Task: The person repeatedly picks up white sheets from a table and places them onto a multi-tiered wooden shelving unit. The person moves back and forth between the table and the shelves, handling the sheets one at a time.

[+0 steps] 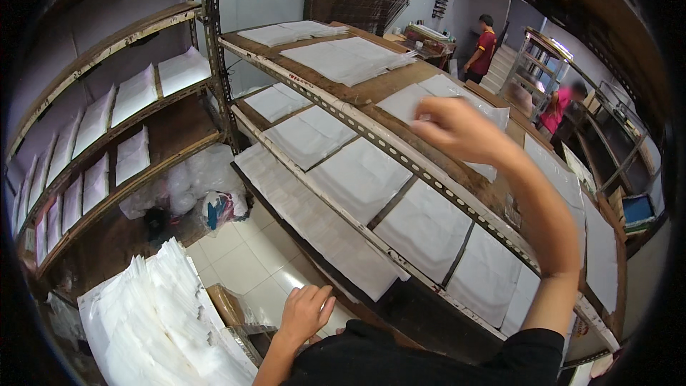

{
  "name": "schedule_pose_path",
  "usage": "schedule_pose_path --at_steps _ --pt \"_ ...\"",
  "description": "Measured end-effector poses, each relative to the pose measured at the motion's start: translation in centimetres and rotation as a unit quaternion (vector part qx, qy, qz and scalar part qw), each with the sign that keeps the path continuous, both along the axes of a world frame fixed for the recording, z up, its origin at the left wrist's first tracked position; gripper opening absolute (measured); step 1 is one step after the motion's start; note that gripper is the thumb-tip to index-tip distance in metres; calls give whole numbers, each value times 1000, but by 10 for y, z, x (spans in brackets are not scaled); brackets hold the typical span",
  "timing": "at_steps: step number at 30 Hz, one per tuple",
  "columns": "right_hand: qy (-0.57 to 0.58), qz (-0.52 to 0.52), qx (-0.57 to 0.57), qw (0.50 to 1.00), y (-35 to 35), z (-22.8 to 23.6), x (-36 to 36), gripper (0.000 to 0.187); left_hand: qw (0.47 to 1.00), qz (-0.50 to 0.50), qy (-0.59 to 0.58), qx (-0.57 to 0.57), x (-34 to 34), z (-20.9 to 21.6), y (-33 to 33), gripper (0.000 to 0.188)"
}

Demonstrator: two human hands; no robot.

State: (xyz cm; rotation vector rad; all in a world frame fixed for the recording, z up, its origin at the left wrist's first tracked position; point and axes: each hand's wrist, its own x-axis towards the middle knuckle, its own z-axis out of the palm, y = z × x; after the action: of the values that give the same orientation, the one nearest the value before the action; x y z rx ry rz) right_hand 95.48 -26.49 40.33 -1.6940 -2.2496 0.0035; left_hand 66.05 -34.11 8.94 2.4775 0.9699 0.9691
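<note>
i see my right hand (457, 129) up on the top shelf (371, 89), fingers pinched together on the edge of a white sheet (429, 96) lying there. my left hand (306, 312) hangs low near the stack of white sheets (164, 322), fingers loosely spread, holding nothing. 2 people stand far back.

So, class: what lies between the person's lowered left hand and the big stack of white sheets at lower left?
In the head view, a brown cardboard box edge sits between the left hand and the stack of white sheets.
</note>
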Motion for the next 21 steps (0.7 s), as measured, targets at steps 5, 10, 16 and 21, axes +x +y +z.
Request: schedule_pose_path --at_steps 5,10,16,21 --pt "-117 160 -25 980 35 -37 -120 25 1000 10 -6 16 1 6 -8 21" --pt "-112 343 -69 930 55 -110 -218 28 995 98 10 -24 -31 6 -14 22" --pt "321 360 -212 850 63 -296 -271 26 963 266 -13 -35 -91 13 -59 21" --pt "310 122 -445 831 5 -544 -175 30 928 369 -49 18 -121 8 -87 18"
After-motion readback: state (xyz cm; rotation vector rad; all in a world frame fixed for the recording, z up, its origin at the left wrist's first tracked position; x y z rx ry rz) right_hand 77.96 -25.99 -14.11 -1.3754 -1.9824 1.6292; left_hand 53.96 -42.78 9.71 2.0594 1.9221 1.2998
